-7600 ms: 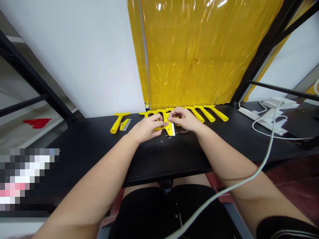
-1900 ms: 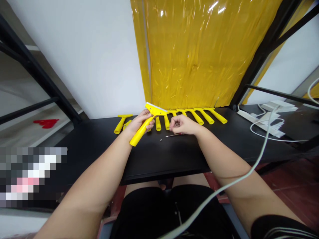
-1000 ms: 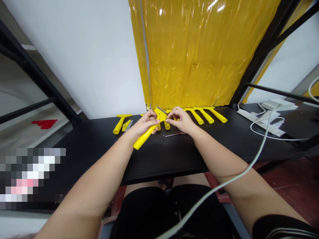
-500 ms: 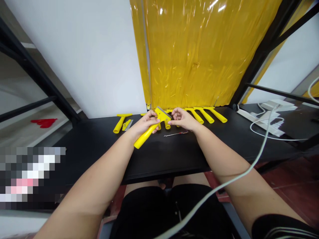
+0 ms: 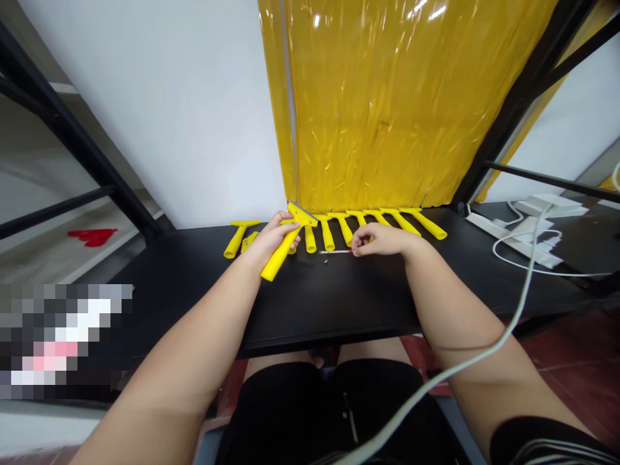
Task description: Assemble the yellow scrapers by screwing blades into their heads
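My left hand (image 5: 277, 237) is wrapped round the handle of a yellow scraper (image 5: 281, 254), which slants with its head, edged by a grey metal strip, pointing away from me. My right hand (image 5: 380, 239) pinches the red handle end of a thin screwdriver (image 5: 336, 251); its shaft points left, low over the tabletop. Just below the shaft lies a tiny metal piece (image 5: 326, 261), perhaps a screw. Several more yellow scraper handles (image 5: 329, 236) lie in a row behind my hands. Partly covered by my left wrist is a yellow scraper head piece (image 5: 248, 241).
The black table (image 5: 334, 303) backs onto a yellow plastic curtain (image 5: 378, 116) and a white panel (image 5: 194, 129). White power strips (image 5: 520, 236) with cables lie at the right. A pale cable (image 5: 465, 367) hangs across my right forearm. Black metal posts (image 5: 97, 148) flank the table.
My right hand has left the scraper head, moved down and closed on the screwdriver's handle. The scraper in my left hand shifted slightly left. A tiny metal piece now shows on the table.
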Available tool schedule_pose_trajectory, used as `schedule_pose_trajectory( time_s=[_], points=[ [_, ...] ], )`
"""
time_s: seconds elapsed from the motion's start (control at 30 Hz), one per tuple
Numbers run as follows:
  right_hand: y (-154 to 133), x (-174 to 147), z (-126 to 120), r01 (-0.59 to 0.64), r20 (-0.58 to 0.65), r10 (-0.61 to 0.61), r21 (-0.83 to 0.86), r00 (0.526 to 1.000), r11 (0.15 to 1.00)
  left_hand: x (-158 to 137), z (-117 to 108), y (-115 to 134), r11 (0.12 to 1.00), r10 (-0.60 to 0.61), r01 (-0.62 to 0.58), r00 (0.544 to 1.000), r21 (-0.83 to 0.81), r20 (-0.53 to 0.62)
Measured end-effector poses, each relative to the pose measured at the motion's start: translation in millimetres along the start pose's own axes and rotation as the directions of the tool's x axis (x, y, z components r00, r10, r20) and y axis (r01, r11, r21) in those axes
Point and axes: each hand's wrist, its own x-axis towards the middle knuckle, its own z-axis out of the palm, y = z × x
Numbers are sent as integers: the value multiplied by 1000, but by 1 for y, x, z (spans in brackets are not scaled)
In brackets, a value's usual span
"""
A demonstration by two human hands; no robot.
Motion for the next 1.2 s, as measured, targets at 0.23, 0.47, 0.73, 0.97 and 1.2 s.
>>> schedule_pose_trajectory(
  time_s=[0.23, 0.47, 0.73, 0.97, 1.2],
  points=[
    [-2, 12, 14, 49, -318, 43, 275, 947, 960, -1, 1, 0, 1000, -6, 6, 1000, -19, -19],
    [0, 19, 21, 63, -348, 47, 299, 936, 952, -2, 3, -1, 1000, -7, 7, 1000, 8, -2],
    [-5, 17, 21, 44, -337, 59, 292, 940, 956, -1, 5, -1, 1000, -17, 17, 1000, -6, -17],
    [-9, 20, 23, 0, -349, 97, 269, 932, 963, -6, 10, -3, 996, 71, -71, 997, 60, -1],
    [-9, 26, 33, 113, -453, 4, 231, 891, 966, -4, 15, -7, 970, 198, -192, 980, 150, -28]
  ],
)
